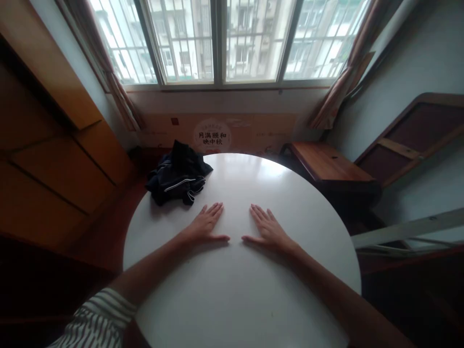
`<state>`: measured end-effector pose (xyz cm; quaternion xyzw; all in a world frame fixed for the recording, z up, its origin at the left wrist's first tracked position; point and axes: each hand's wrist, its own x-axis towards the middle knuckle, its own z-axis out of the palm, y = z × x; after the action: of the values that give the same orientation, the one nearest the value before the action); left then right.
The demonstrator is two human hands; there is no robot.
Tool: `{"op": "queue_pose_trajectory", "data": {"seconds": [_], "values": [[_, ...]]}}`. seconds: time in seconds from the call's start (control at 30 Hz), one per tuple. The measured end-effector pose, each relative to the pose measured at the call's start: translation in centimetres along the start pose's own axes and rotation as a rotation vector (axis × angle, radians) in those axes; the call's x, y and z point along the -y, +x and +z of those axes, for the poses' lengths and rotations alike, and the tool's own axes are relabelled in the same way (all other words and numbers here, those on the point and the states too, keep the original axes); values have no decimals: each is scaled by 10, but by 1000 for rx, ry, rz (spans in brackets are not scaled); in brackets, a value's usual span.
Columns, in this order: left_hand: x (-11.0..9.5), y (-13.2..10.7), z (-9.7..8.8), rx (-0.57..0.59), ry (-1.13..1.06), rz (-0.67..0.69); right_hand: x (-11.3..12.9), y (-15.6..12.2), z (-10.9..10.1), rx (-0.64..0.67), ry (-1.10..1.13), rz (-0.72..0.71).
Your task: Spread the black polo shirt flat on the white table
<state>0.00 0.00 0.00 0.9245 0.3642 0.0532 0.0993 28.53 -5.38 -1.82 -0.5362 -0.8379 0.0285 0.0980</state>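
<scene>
My left hand (206, 224) lies flat, palm down, on the round white table (239, 285), fingers stretched out and together, thumb pointing inward. My right hand (267, 227) lies flat beside it in the same way, a small gap between the two thumbs. Neither hand holds anything. A crumpled dark garment with white stripes (177, 176) sits on the table's far left edge, a little beyond my left hand and not touched by it.
A wooden wardrobe (54, 159) stands to the left. A low wooden cabinet (328, 162) stands at the far right, a wooden headboard (413, 137) leaning against the right wall. A printed cardboard box (217, 133) rests under the barred window (224, 38).
</scene>
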Motion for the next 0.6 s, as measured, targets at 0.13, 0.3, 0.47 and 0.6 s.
{"op": "queue_pose_trajectory", "data": {"seconds": [0.13,0.3,0.47,0.6], "values": [[0,1,5,-138,-96,4,1,0,-4,-180,140,21],[-1,5,-9,-498,-63,-238,2,-2,-11,-414,401,172],[38,24,-91,-870,107,-333,2,-2,-14,-389,443,161],[90,49,-143,-916,-146,-499,1,-1,-16,-387,496,161]]}}
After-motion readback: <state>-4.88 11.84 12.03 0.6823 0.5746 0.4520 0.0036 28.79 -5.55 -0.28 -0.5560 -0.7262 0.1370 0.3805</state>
